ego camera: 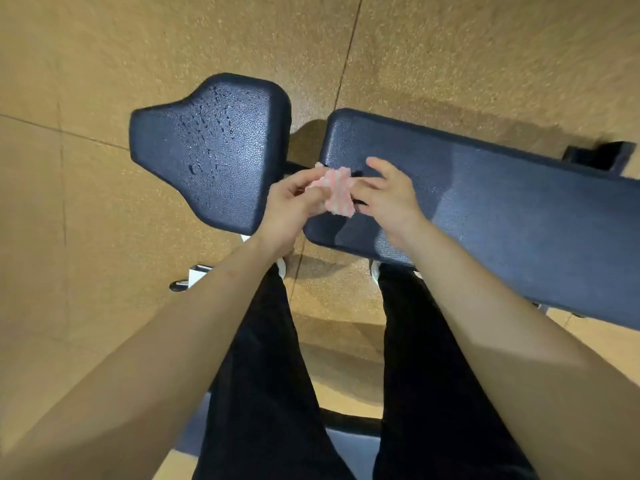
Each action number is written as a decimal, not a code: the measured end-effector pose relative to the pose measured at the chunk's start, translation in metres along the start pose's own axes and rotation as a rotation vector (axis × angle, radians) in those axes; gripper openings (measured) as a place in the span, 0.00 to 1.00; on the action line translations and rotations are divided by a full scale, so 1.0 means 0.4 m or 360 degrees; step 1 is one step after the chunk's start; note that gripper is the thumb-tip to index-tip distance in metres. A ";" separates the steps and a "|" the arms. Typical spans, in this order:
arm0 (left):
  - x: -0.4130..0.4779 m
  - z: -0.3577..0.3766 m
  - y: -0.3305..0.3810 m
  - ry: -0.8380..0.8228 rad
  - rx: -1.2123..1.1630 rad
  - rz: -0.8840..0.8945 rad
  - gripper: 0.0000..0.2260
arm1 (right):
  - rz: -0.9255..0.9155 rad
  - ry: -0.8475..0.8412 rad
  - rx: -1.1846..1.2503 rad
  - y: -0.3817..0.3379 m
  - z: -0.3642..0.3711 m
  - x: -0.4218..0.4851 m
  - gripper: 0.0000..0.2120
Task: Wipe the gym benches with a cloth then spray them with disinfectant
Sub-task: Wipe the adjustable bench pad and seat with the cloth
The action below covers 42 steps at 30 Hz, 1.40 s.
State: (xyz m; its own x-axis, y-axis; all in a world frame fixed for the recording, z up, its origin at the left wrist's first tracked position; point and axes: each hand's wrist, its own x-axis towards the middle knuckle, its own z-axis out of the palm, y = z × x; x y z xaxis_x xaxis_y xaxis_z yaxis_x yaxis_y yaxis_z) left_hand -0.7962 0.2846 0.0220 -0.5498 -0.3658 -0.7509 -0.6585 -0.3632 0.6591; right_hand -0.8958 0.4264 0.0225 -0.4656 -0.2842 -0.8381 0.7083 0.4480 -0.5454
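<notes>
A small pink-and-white striped cloth (335, 190) is held between both hands, above the gap between the two dark blue bench pads. My left hand (291, 207) pinches its left side. My right hand (389, 197) grips its right side with thumb and forefinger, the other fingers spread. The seat pad (211, 150) on the left carries droplets across its surface. The long back pad (502, 216) runs off to the right and looks dry. No spray bottle is in view.
The tan speckled rubber floor (104, 81) surrounds the bench. My legs in black trousers (263, 358) stand close to the bench's near side. A black frame part (599, 155) sticks out behind the back pad, and a foot of the frame (183, 280) lies at lower left.
</notes>
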 end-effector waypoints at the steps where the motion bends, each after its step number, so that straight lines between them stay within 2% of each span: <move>1: -0.005 -0.024 -0.003 -0.0044 0.0008 -0.0003 0.15 | 0.0041 -0.0049 0.0016 -0.015 0.019 0.005 0.27; 4: -0.007 -0.113 -0.014 -0.0151 0.0078 -0.0020 0.21 | 0.0036 -0.0092 -0.0011 -0.029 0.090 0.001 0.14; 6: -0.009 -0.181 -0.019 -0.0213 0.0245 0.0027 0.21 | -0.0037 -0.0098 -0.0023 -0.029 0.145 0.000 0.08; 9: -0.014 -0.306 -0.026 -0.0271 0.0435 0.0074 0.12 | -0.0187 -0.0113 0.0007 -0.046 0.240 -0.001 0.08; 13: -0.013 -0.492 -0.038 -0.0041 0.0648 0.0134 0.15 | -0.0263 -0.0045 0.0031 -0.093 0.363 0.011 0.09; 17: -0.009 -0.633 -0.051 0.0082 0.0509 0.0065 0.10 | -0.0375 0.0002 -0.0276 -0.129 0.433 0.033 0.10; 21: -0.036 -0.682 -0.037 0.0188 0.0704 0.0211 0.13 | -0.0356 -0.0132 -0.0560 -0.152 0.463 0.045 0.13; 23: -0.044 -0.687 -0.018 0.0115 0.0491 0.0120 0.16 | -0.0333 -0.0163 -0.0561 -0.159 0.472 0.052 0.14; 25: -0.029 -0.677 -0.004 0.0107 0.0211 0.0034 0.14 | -0.0432 -0.0135 -0.0595 -0.170 0.474 0.076 0.13; 27: 0.010 -0.660 0.004 0.0301 0.0095 0.0068 0.14 | -0.0586 0.0010 -0.0668 -0.178 0.474 0.120 0.09; 29: 0.061 -0.651 -0.004 0.0591 0.0192 0.0157 0.14 | -0.0745 0.0221 -0.0867 -0.174 0.476 0.170 0.06; 32: 0.100 -0.638 -0.036 0.0892 0.0472 0.0145 0.16 | -0.1049 0.0454 -0.1472 -0.144 0.493 0.205 0.18; 34: 0.102 -0.626 -0.065 0.1008 0.0474 0.0101 0.18 | -0.1298 0.0327 -0.1871 -0.116 0.524 0.205 0.19; 36: 0.095 -0.609 -0.100 0.1007 0.0400 0.0039 0.20 | -0.1636 0.0085 -0.2242 -0.084 0.570 0.202 0.18; 38: 0.087 -0.594 -0.134 0.0995 0.0247 -0.0016 0.21 | -0.1900 -0.0207 -0.2371 -0.041 0.609 0.218 0.20; 40: 0.076 -0.582 -0.162 0.0943 0.0122 -0.0109 0.20 | -0.1949 -0.0380 -0.2534 -0.003 0.633 0.239 0.27; 42: 0.067 -0.566 -0.195 0.0847 0.0027 -0.0142 0.18 | -0.1897 -0.0394 -0.2750 0.017 0.637 0.258 0.32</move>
State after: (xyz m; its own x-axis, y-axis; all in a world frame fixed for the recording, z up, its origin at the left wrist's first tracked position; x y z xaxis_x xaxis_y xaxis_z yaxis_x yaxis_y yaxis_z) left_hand -0.6433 0.1091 -0.0401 -0.1580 -0.7194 -0.6764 -0.7013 -0.4004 0.5897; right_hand -0.8038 0.1841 -0.0696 -0.0465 -0.9701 -0.2382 -0.9618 0.1078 -0.2515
